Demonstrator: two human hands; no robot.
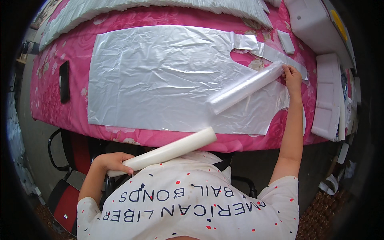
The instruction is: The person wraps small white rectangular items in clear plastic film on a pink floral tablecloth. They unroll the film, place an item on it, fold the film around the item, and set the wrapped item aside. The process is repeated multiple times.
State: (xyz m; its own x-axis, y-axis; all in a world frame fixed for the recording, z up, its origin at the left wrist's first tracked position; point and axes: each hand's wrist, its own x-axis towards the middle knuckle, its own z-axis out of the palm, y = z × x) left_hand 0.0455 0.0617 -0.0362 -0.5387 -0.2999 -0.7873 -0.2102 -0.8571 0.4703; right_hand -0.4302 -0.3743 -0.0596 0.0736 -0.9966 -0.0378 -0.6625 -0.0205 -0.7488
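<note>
My left hand (114, 163) is closed round the lower end of a white tube-shaped roll (172, 151), held slanting in front of my shirt, its far end near the table edge. At the right, my right hand (291, 76) pinches the upper end of a long, flattened piece of clear plastic film (246, 88). That film slants down to the left over a large silvery plastic sheet (160, 80), and its lower end is blurred. The sheet lies spread and wrinkled, with curved cutouts and strap-like parts on its right side.
A pink flowered cloth (76, 38) covers the table. Stacked white folded pieces (160, 5) line its far edge; a black phone-like object (64, 82) lies left. White foam boxes (326, 96) stand right, near a small white packet (285, 41). A red-and-black chair (66, 200) is at lower left.
</note>
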